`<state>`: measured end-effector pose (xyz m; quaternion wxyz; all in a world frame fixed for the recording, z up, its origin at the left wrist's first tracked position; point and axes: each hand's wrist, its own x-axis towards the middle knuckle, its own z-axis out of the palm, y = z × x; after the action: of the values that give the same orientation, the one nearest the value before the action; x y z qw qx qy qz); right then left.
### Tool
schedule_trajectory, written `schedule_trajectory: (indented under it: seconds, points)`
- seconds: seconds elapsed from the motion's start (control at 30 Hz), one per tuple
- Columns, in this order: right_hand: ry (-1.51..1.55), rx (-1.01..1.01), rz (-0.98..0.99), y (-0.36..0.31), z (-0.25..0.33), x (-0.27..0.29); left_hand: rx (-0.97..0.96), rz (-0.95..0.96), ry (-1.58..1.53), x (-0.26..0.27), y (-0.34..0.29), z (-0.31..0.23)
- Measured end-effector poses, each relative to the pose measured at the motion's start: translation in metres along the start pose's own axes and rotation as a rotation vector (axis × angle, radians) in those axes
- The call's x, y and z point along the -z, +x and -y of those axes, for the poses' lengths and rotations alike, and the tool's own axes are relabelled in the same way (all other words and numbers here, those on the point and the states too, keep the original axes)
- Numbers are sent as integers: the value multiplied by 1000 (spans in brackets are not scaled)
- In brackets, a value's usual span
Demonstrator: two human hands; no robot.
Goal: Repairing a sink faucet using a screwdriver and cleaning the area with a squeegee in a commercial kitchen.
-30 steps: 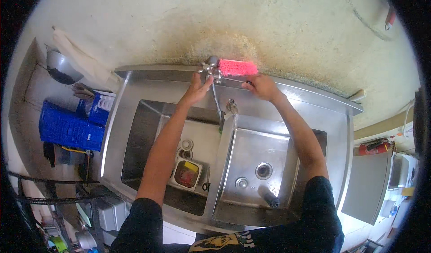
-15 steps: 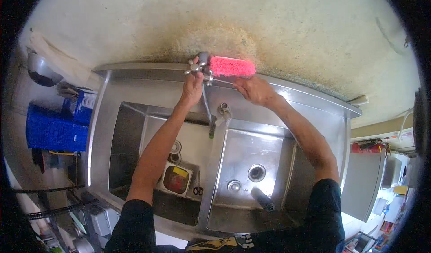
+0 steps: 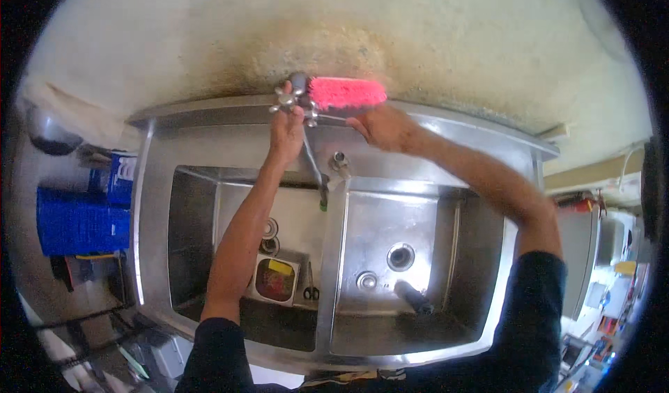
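Note:
Against the back wall, above the sink ledge, a bright pink bristle brush (image 3: 347, 92) lies crosswise beside a metal faucet (image 3: 287, 99) with cross-shaped knobs. My left hand (image 3: 284, 136) is closed around the faucet, its fingers among the knobs. At the brush's right end my right hand (image 3: 385, 127) is closed; its curled fingers hide the part of the brush they hold. A thin metal rod (image 3: 333, 118) runs under the bristles between the right fingers and the faucet. From the faucet a slim spout (image 3: 311, 152) hangs toward the left basin.
The steel double sink (image 3: 333, 253) fills the middle. In its left basin are a square container (image 3: 277, 280) and scissors (image 3: 311, 293); a dark cylindrical object (image 3: 414, 298) lies in the right one. A short tap (image 3: 339, 160) stands between them. Blue baskets (image 3: 80, 219) stand on the left.
The view has shifted slightly, moving the sink leftward in the picture. My right elbow has swung outward to the right. Both hands stay closed at the faucet and brush.

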<state>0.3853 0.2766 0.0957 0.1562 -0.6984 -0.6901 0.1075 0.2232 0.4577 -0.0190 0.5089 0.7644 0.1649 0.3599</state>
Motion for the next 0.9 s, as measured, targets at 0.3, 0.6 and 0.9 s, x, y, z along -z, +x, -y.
schedule_trajectory:
  seconds: [0.3,0.6,0.9]
  points:
    - [257,38,121,6,-28,-1,162,19,-188,-10,0,-22]
    - [1428,-27,241,-14,-60,-17,-349,-496,504,-34,-42,-77]
    - [1879,-419,270,-15,-57,2,-732,221,1450,5,15,-117]
